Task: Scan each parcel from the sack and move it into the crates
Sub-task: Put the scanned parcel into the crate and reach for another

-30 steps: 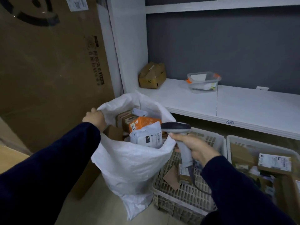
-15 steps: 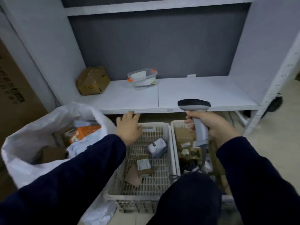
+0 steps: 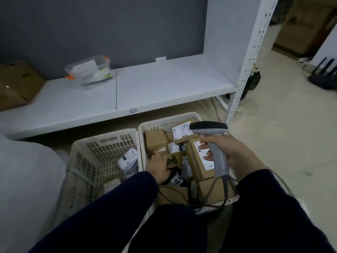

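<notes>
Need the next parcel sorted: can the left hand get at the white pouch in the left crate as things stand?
Probably yes. The left hand rests in the right crate; the white pouch lies uncovered just over the rim in the left crate.

Parcel sorting room: white metal shelving point(image 3: 164, 84), floor crates point(image 3: 102, 143) of labelled cartons point(image 3: 198, 159).

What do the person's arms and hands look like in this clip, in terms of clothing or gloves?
Both arms are covered to the wrist by long dark navy sleeves, plain with no visible markings. The left hand and right hand are bare: no gloves. No watch or bracelet shows.
</notes>
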